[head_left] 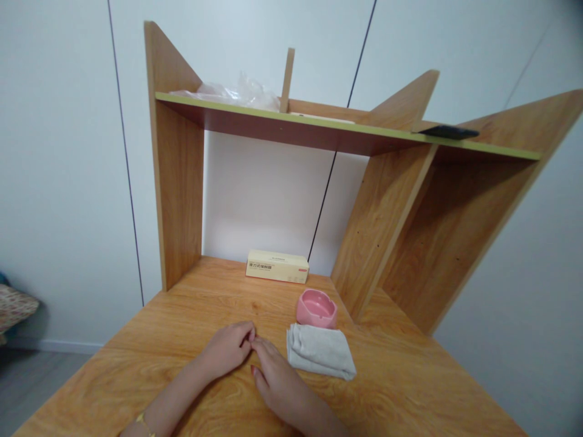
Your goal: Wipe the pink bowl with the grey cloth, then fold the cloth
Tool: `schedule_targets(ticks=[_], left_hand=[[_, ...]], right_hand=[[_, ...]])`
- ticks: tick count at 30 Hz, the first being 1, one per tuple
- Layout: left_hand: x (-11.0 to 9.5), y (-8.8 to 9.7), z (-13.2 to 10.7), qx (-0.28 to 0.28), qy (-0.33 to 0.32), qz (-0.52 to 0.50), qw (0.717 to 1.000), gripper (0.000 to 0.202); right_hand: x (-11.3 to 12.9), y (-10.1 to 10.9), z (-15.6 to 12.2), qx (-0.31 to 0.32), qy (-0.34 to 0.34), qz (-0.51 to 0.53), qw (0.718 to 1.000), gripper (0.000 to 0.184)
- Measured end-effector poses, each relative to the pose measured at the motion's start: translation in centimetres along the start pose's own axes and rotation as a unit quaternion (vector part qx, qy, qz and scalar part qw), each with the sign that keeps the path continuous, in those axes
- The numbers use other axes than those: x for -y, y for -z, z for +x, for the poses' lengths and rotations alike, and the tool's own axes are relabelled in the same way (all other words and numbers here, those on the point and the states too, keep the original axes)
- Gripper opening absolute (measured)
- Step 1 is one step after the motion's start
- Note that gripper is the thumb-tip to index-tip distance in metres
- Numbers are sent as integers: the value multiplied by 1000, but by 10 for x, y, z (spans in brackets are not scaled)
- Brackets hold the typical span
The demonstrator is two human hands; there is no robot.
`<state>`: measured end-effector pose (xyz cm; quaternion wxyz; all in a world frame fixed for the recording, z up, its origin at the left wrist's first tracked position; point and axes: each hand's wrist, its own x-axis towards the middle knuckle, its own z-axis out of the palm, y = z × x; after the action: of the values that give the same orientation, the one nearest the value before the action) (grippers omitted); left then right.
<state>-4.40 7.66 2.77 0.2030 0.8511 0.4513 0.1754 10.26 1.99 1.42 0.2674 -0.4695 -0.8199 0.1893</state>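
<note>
My left hand rests at the front middle of the wooden desk, its fingers curled inward, with no object showing in them. My right hand lies beside it, fingers stretched forward and together, the thumb apart. Its fingertips touch the curled fingers of my left hand. Just right of my right hand lies a folded light grey cloth. Behind the cloth stands a pink ashtray with notches in its rim. Farther back, a cream cling film box with printed lettering lies near the wall.
A wooden shelf unit stands on the desk, its upright panels on the left and right. A clear plastic bag and a dark flat object lie on the upper shelf. Patterned fabric shows at the far left.
</note>
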Motion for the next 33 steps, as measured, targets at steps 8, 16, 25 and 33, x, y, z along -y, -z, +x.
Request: schedule_targets(ticks=[8,16,25,33], left_hand=[[2,0,1,4,-2,2,1000,15],[1,-1,1,-1,0,-1,1000,15],[0,3,1,24,7,3,1000,16],[0,2,1,15,2,8,1000,16]], right_hand=[[1,0,0,-5,0,0,1000,47],[3,1,0,1,-5,-4,1000,46],[1,1,0,2,-6,-1,1000,48],[2,1,0,4,-4,2,1000,47]])
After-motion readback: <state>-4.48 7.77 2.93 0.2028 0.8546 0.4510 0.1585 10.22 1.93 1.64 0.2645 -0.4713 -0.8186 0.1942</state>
